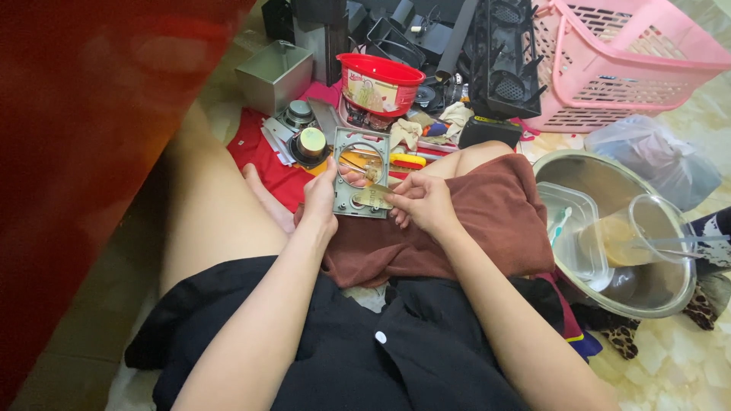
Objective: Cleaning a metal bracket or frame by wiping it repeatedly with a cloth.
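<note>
Over the lap, on a brown cloth (495,221), the left hand (320,199) grips the left edge of a grey metal frame (361,173), long axis pointing away. Touching its near end, the right hand (422,202) pinches a small brass piece (371,198), partly hidden by fingers. Beyond sits a red tub (379,80).

Dull grey metal frame (361,183) in the middle; matt brown cloth (472,228) beneath it. Far off, glossy red plastic tub (378,82); at right, shiny steel bowl (609,228), pink plastic basket (617,61).
</note>
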